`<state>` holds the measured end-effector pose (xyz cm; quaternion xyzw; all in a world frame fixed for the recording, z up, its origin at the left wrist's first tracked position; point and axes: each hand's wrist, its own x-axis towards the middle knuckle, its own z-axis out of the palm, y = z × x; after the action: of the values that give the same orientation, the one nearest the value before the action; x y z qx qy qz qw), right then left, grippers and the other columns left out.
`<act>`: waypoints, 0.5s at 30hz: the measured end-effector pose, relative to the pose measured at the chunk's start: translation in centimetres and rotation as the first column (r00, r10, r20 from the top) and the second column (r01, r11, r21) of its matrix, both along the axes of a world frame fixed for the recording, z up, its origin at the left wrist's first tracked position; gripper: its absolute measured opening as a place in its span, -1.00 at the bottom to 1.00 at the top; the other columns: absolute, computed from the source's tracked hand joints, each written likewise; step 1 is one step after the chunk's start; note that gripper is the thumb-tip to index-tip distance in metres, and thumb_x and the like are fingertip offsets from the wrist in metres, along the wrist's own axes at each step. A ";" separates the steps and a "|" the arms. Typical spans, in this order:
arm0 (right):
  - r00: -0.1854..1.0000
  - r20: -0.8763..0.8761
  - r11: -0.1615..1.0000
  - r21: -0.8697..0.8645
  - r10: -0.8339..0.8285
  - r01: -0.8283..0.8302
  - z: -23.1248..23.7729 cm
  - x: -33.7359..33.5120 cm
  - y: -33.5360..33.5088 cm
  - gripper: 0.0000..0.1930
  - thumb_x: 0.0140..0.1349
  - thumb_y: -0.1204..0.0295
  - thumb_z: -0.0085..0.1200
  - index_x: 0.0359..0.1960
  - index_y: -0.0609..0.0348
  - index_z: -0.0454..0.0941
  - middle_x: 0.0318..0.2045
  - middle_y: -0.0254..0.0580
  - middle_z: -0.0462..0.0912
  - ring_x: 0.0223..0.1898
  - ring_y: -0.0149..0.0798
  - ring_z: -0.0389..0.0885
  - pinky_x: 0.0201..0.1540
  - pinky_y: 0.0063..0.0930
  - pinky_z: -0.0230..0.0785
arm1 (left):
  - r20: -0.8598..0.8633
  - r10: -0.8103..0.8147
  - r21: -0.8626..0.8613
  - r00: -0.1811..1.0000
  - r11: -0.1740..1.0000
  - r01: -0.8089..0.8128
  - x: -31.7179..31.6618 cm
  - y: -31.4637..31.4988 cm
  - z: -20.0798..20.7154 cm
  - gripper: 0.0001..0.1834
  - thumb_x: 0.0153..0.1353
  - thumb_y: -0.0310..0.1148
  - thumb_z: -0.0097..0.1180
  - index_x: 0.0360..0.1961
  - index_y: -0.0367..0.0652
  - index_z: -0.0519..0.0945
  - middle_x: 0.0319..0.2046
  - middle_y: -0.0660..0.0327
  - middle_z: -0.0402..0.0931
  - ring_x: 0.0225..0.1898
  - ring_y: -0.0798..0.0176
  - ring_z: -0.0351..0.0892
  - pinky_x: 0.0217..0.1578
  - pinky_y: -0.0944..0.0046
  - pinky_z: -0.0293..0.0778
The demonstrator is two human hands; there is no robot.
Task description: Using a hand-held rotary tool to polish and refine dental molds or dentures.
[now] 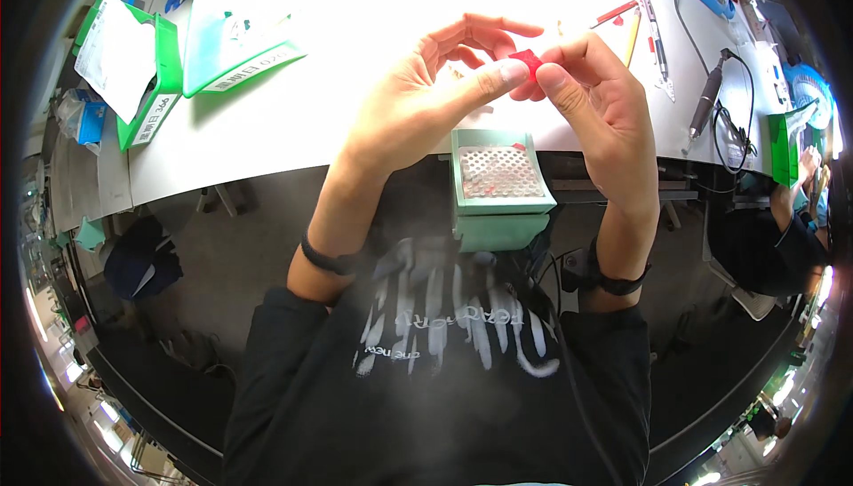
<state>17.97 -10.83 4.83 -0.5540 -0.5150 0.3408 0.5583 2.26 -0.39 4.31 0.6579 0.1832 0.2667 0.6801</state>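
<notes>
Above the white worktable, a small red piece (528, 61) is pinched between the fingertips of both hands. My left hand (426, 104) comes from the left, its thumb pressed against the piece and its other fingers curved behind. From the right, my right hand (606, 104) closes thumb and fingers on the piece's other side. My fingers cover part of it, so its full shape cannot be made out. Just below the hands, a pale green box (503, 231) juts out at the table's front edge. On its top lies a perforated plate (500, 173), with a red bit (519, 146) at its far rim.
Green trays (144, 135) (258, 71) with papers stand at the left. On the right lie a red stick (615, 14), a yellow pencil (633, 37), a slim tool (656, 35) and a corded handpiece (707, 104). Another person's hand (809, 166) works at far right.
</notes>
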 end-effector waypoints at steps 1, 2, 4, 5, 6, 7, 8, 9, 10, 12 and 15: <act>1.000 -0.001 1.000 0.003 -0.002 0.002 0.0 -0.1 -0.1 -0.85 0.28 0.41 0.05 -0.30 0.28 0.50 -0.44 -0.21 0.64 -0.33 -0.45 0.57 -0.18 -0.56 0.38 | 0.025 0.020 0.021 1.000 1.000 -0.020 0.0 0.0 0.0 -0.66 0.14 -0.44 0.22 -0.05 -0.28 0.53 -0.14 0.16 0.54 -0.17 0.38 0.48 -0.12 0.36 0.44; 0.998 0.062 1.000 0.015 -0.019 0.018 -0.1 -0.3 -0.2 -0.84 0.27 0.41 0.06 -0.30 0.29 0.51 -0.45 -0.21 0.63 -0.34 -0.44 0.57 -0.20 -0.54 0.37 | 0.050 0.037 0.041 0.998 0.998 -0.039 0.0 0.0 0.0 -0.66 0.13 -0.47 0.21 -0.05 -0.28 0.53 -0.12 0.14 0.54 -0.16 0.37 0.48 -0.11 0.36 0.44; 0.990 0.129 0.998 0.025 -0.053 0.050 0.0 -0.5 -0.4 -0.84 0.26 0.42 0.06 -0.31 0.31 0.51 -0.46 -0.20 0.63 -0.36 -0.42 0.56 -0.21 -0.53 0.37 | 0.047 0.035 0.095 0.998 0.995 -0.039 0.1 0.2 -0.2 -0.66 0.14 -0.49 0.19 -0.04 -0.29 0.52 -0.10 0.14 0.53 -0.15 0.37 0.48 -0.10 0.36 0.43; 0.977 0.201 0.997 0.019 -0.072 0.070 0.2 -0.5 -0.5 -0.84 0.24 0.42 0.07 -0.32 0.32 0.52 -0.48 -0.18 0.61 -0.38 -0.38 0.55 -0.23 -0.52 0.35 | 0.045 0.037 0.147 0.998 0.988 -0.044 0.2 0.3 -0.2 -0.67 0.14 -0.52 0.17 -0.03 -0.30 0.51 -0.08 0.13 0.52 -0.14 0.36 0.48 -0.09 0.36 0.43; 0.957 0.274 0.996 0.010 -0.091 0.092 0.3 -0.4 -0.7 -0.84 0.22 0.43 0.07 -0.33 0.32 0.52 -0.50 -0.16 0.59 -0.40 -0.35 0.55 -0.25 -0.50 0.34 | 0.049 0.020 0.141 0.999 0.990 -0.026 0.2 0.1 -0.3 -0.67 0.14 -0.52 0.17 -0.03 -0.30 0.51 -0.08 0.13 0.52 -0.14 0.36 0.48 -0.09 0.36 0.43; 0.940 0.322 0.993 0.021 -0.114 0.113 0.2 -0.4 -1.0 -0.85 0.20 0.44 0.07 -0.36 0.32 0.51 -0.53 -0.11 0.55 -0.45 -0.27 0.51 -0.30 -0.46 0.32 | 0.035 0.088 0.091 0.995 0.992 -0.091 0.4 -0.4 -0.4 -0.69 0.15 -0.46 0.16 -0.05 -0.26 0.54 -0.16 0.19 0.54 -0.16 0.38 0.47 -0.11 0.37 0.41; 0.899 0.415 0.990 0.060 -0.142 0.129 0.3 -0.3 -1.3 -0.84 0.20 0.43 0.07 -0.38 0.32 0.50 -0.53 -0.11 0.53 -0.46 -0.24 0.50 -0.33 -0.43 0.32 | 0.016 0.152 0.042 0.988 0.987 -0.152 0.4 -0.8 -0.6 -0.70 0.17 -0.40 0.16 -0.06 -0.21 0.56 -0.24 0.25 0.55 -0.18 0.40 0.45 -0.13 0.38 0.39; 0.894 0.430 0.991 0.027 -0.130 0.131 0.6 0.2 -2.5 -0.84 0.20 0.42 0.06 -0.39 0.31 0.50 -0.54 -0.12 0.53 -0.47 -0.24 0.49 -0.35 -0.42 0.32 | 0.024 0.183 0.066 0.983 0.981 -0.184 0.4 -0.8 -0.9 -0.71 0.17 -0.44 0.14 -0.06 -0.26 0.55 -0.22 0.21 0.56 -0.17 0.37 0.47 -0.09 0.37 0.39; 0.892 0.440 0.993 0.005 -0.105 0.114 1.5 0.8 -3.5 -0.84 0.20 0.42 0.06 -0.40 0.31 0.50 -0.54 -0.12 0.53 -0.48 -0.23 0.49 -0.36 -0.41 0.32 | 0.036 0.232 0.102 0.972 0.967 -0.235 0.0 -0.5 -0.5 -0.71 0.17 -0.48 0.12 -0.07 -0.30 0.54 -0.20 0.16 0.57 -0.16 0.34 0.49 -0.06 0.35 0.38; 0.952 0.302 0.982 -0.190 0.040 0.019 1.3 3.1 -7.2 -0.83 0.23 0.44 0.03 -0.44 0.31 0.49 -0.59 -0.14 0.52 -0.52 -0.27 0.51 -0.40 -0.47 0.32 | 0.070 0.347 0.294 0.935 0.889 -0.351 -0.6 0.3 -2.1 -0.73 0.17 -0.55 0.08 -0.08 -0.36 0.52 -0.24 0.07 0.58 -0.16 0.28 0.54 -0.05 0.34 0.39; 0.979 0.153 0.949 -0.306 0.131 -0.079 -2.8 4.8 -12.4 -0.79 0.25 0.37 0.03 -0.42 0.30 0.48 -0.53 -0.13 0.53 -0.44 -0.19 0.52 -0.32 -0.41 0.34 | 0.110 0.388 0.223 0.915 0.888 -0.403 -2.1 0.5 -2.2 -0.75 0.17 -0.58 0.06 -0.10 -0.40 0.51 -0.26 0.02 0.59 -0.17 0.24 0.57 -0.06 0.33 0.39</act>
<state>22.77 -23.19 2.02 -0.6308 -0.5327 0.3950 0.4029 0.21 0.11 2.08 0.6758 0.2581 0.4402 0.5319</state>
